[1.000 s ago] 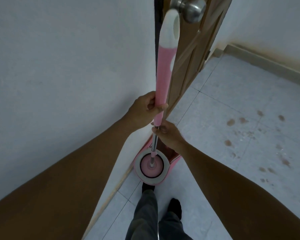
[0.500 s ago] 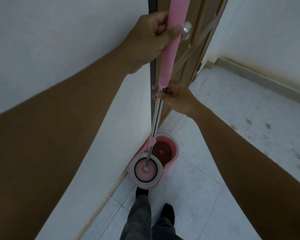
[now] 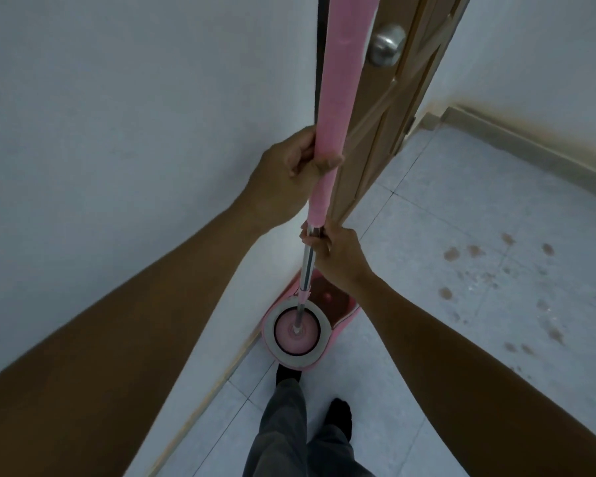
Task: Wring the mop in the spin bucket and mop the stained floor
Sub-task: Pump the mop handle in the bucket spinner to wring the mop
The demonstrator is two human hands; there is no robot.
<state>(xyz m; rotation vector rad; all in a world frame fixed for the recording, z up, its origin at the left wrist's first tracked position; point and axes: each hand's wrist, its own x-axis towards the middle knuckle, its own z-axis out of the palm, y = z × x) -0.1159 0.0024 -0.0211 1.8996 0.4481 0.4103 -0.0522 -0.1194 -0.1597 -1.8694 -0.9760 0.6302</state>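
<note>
Pink mop handle (image 3: 334,98) upright — both hands' grip above spin bucket (image 3: 298,330).

The mop handle (image 3: 338,74) runs off the top edge; the right hand (image 3: 338,256) hides part of the spin bucket (image 3: 341,315)

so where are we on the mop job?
Done: the mop head sits in the spin bucket. In hand: wringing, with the left hand gripping the pink handle and the right hand on the metal shaft. Left: the brown stains on the floor are unmopped.
</note>
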